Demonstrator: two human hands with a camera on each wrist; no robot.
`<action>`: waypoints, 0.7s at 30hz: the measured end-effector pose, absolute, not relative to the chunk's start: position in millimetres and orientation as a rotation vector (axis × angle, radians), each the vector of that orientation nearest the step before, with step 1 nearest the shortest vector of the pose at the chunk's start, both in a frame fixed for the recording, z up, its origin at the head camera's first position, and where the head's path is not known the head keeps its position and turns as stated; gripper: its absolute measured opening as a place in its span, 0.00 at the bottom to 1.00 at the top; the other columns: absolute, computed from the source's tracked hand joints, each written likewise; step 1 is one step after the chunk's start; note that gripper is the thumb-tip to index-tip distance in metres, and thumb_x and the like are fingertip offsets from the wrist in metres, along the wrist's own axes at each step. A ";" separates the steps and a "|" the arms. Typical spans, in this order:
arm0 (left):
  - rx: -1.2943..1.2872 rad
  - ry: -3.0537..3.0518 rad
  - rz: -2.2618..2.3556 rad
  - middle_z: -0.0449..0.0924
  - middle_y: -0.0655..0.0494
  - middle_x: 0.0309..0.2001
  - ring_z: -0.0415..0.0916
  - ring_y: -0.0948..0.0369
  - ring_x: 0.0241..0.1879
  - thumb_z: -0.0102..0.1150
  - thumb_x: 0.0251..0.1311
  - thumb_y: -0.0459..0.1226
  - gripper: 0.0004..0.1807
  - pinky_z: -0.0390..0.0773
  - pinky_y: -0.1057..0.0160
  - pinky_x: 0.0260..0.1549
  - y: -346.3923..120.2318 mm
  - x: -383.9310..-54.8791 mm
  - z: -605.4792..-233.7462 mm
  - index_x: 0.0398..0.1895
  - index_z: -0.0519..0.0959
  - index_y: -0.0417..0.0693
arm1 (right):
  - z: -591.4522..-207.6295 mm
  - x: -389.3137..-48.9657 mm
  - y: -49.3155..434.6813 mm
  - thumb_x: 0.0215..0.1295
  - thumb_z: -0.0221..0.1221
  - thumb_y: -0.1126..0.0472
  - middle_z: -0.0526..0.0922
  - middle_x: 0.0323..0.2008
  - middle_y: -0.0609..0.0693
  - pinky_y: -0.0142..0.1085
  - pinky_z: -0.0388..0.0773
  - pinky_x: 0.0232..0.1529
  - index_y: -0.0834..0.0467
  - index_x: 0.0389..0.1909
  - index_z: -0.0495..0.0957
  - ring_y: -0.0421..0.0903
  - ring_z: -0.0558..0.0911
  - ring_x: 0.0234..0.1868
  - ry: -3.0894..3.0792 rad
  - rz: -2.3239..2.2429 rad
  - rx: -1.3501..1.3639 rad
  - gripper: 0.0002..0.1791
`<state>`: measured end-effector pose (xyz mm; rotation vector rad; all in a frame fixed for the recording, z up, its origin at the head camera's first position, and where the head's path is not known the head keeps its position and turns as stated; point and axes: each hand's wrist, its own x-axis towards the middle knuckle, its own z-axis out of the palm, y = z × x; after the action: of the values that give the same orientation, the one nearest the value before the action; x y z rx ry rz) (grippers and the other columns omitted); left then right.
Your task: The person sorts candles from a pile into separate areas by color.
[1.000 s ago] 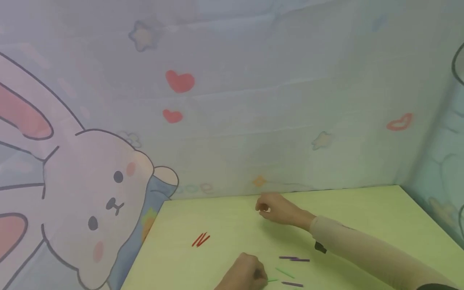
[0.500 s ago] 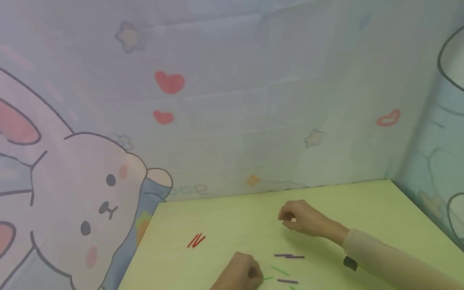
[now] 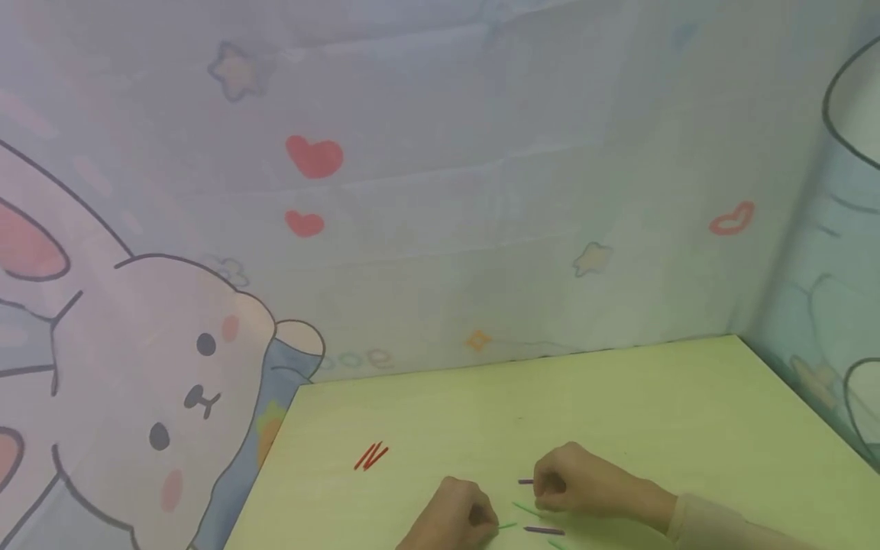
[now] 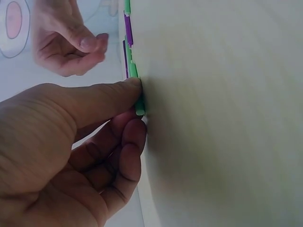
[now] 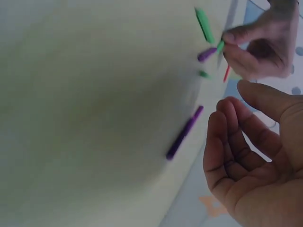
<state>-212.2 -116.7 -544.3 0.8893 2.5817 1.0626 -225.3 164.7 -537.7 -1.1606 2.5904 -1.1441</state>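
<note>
Our left hand (image 3: 448, 516) is pinching a green stick (image 4: 139, 106); at its two o'clock, our right hand (image 3: 576, 478) is hovering, fingers slightly apart, by two purple sticks (image 5: 180, 138), seemingly needing a fine pinch.

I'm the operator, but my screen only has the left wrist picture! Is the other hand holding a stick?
Observer: No. The right wrist view shows the right hand with a gap between thumb and fingertips, and nothing in it.
Operator: Oh! I only see green and purple. Are there any more colours?
Observer: Yes, red. In the head view, a small group of red sticks lies on the yellow-green table.
Operator: Cool! Any animals around?
Observer: Just a printed one: the head view shows a big rabbit face, tipped sideways, on the backdrop.
</note>
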 end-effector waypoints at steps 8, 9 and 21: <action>0.888 2.563 1.071 0.83 0.71 0.25 0.77 0.74 0.23 0.69 0.52 0.25 0.10 0.80 0.73 0.26 -117.4 -213.4 -546.1 0.26 0.89 0.50 | -553.0 -217.3 147.5 0.62 0.69 0.62 0.77 0.22 0.33 0.28 0.78 0.27 0.47 0.26 0.80 0.29 0.74 0.23 2.588 -1.144 -1.051 0.10; 0.885 2.560 1.072 0.83 0.71 0.25 0.77 0.74 0.23 0.69 0.52 0.25 0.10 0.80 0.73 0.26 -117.3 -213.3 -546.1 0.26 0.89 0.50 | -553.8 -216.9 146.9 0.61 0.68 0.64 0.77 0.22 0.33 0.28 0.79 0.27 0.47 0.26 0.80 0.29 0.74 0.23 2.587 -1.140 -1.044 0.10; 0.915 2.597 1.070 0.83 0.72 0.24 0.76 0.75 0.24 0.68 0.50 0.25 0.11 0.79 0.72 0.25 -116.6 -212.3 -545.9 0.25 0.89 0.52 | -547.4 -216.2 148.3 0.56 0.69 0.69 0.77 0.23 0.34 0.26 0.77 0.28 0.50 0.25 0.82 0.29 0.74 0.25 2.674 -1.015 -1.021 0.11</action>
<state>-212.3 -116.6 -545.9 0.9150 2.5974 1.0699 -216.2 148.3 -547.4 -1.0214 2.6739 -1.0150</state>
